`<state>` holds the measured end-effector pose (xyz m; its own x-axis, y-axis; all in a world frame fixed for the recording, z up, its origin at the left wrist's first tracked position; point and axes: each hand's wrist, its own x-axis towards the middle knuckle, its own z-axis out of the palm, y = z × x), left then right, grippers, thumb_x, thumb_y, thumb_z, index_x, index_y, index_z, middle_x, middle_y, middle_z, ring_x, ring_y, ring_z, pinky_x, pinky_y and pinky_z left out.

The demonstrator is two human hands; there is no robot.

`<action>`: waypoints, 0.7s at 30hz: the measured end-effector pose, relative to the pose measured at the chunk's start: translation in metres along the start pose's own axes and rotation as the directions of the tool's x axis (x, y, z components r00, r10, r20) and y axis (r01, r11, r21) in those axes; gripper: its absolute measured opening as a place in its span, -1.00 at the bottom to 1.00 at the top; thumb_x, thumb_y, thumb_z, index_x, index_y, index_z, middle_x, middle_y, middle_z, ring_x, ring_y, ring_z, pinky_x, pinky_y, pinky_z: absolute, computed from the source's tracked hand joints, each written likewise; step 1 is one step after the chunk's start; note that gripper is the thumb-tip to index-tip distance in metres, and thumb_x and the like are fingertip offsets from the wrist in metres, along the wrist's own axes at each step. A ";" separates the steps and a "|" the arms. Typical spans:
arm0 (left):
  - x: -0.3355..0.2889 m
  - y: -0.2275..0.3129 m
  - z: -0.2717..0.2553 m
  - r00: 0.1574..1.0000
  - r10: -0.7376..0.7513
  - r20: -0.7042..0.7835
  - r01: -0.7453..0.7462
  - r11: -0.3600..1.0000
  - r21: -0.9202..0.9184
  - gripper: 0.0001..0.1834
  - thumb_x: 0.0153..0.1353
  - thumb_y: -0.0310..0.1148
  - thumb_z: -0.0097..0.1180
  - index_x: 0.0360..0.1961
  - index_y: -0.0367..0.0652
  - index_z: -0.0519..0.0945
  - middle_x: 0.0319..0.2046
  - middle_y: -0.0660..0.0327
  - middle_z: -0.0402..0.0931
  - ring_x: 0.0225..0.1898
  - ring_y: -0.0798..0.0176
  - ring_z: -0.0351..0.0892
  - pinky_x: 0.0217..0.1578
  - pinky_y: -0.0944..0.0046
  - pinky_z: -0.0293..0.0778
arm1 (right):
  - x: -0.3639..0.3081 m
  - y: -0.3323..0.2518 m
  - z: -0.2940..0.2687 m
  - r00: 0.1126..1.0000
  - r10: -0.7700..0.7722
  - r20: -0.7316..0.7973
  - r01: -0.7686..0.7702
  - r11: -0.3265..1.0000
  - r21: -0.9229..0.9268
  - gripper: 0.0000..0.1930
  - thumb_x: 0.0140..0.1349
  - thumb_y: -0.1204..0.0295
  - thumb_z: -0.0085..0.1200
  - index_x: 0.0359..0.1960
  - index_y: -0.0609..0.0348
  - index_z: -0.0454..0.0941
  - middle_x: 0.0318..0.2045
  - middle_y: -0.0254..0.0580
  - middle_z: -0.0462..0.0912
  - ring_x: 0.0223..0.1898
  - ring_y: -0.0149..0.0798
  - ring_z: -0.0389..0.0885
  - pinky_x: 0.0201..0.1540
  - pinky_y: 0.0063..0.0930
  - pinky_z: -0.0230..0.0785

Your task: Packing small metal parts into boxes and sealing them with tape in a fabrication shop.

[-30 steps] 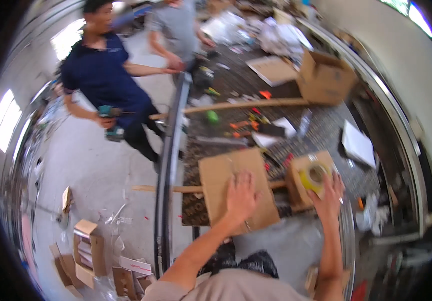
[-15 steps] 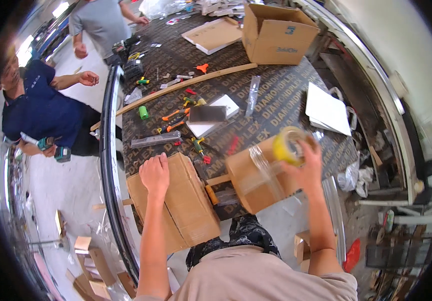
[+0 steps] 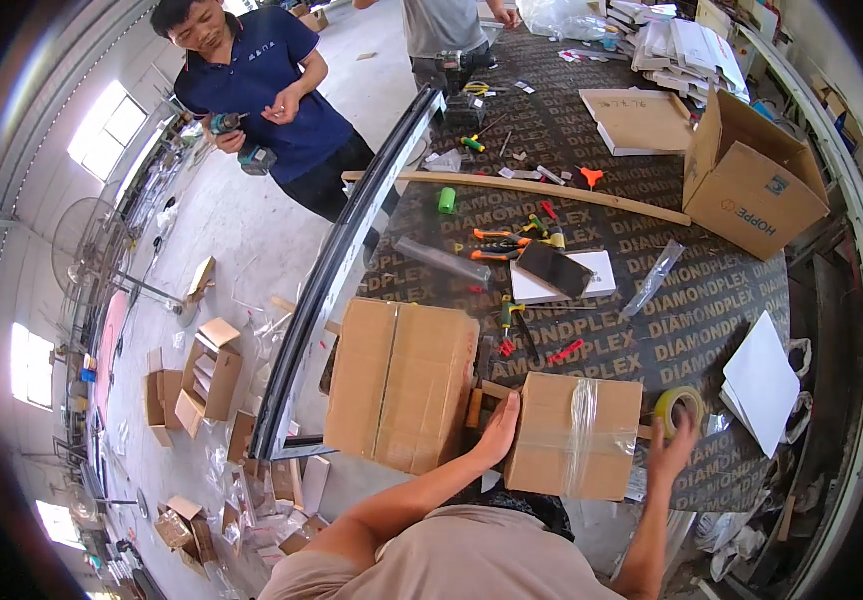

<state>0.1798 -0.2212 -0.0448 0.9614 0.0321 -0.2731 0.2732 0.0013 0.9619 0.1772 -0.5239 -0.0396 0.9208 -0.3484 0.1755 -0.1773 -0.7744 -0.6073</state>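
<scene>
A small cardboard box [image 3: 549, 435] with clear tape crossing its top sits at the table's near edge. My left hand [image 3: 499, 432] lies against its left side with fingers stretched flat. To the right of that box, my right hand [image 3: 673, 452] has its fingers on a yellow-rimmed roll of tape [image 3: 663, 404], low over the tabletop. Whether the roll rests on the table I cannot tell. Left of my left hand stands a larger cardboard box [image 3: 431, 375] with a tape line along its top. An orange-brown handle [image 3: 474, 408] pokes out between the boxes.
The dark printed table [image 3: 611, 352] holds pliers [image 3: 499, 250], a black flat slab [image 3: 554, 270] on a white box, and a wooden strip [image 3: 551, 193]. White sheets [image 3: 757, 385] lie right; an open carton [image 3: 751, 180] stands far right. A person [image 3: 261, 90] holds a drill [image 3: 241, 140] beyond the black frame [image 3: 341, 270].
The view has swung left. My left hand has gone from the larger box to the smaller box's side. My right hand has carried the tape roll off the smaller box, rightward and down.
</scene>
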 end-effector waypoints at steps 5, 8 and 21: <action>0.004 -0.016 0.010 0.958 -0.260 0.122 0.287 0.863 -0.416 -0.29 0.38 0.14 -0.45 0.26 -0.26 0.21 0.20 0.13 0.24 0.21 0.25 0.19 0.23 0.28 0.06 | -0.022 -0.027 0.033 0.954 -0.022 0.300 -0.208 0.673 0.710 -0.49 0.34 0.10 -0.20 0.22 0.12 0.25 0.16 -0.12 0.35 0.16 -0.15 0.34 0.20 -0.30 0.18; 0.003 -0.010 0.013 0.960 -0.252 0.123 0.277 0.792 -0.544 -0.28 0.37 0.16 -0.42 0.30 -0.23 0.15 0.22 0.15 0.21 0.23 0.25 0.16 0.24 0.29 0.05 | -0.028 -0.057 0.022 0.762 0.167 0.626 -0.645 0.098 0.758 -0.42 0.35 -0.05 -0.29 0.23 0.08 0.23 0.10 -0.22 0.39 0.08 -0.21 0.39 0.11 -0.33 0.28; -0.038 0.134 -0.198 0.940 -0.341 -0.013 0.312 0.873 -0.375 -0.27 0.34 0.15 -0.30 0.30 -0.23 0.16 0.25 0.14 0.19 0.27 0.22 0.15 0.25 0.21 0.10 | -0.086 -0.256 0.061 0.841 -0.035 0.539 -0.509 0.284 0.813 -0.37 0.35 0.05 -0.30 0.32 0.20 0.03 0.25 -0.15 0.18 0.26 -0.22 0.16 0.27 -0.31 0.00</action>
<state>0.1738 -0.0243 0.0959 0.8101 0.0431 -0.5847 0.5264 0.3858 0.7577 0.1645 -0.2635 0.0536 0.9683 0.0188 -0.2491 -0.2368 0.3869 -0.8912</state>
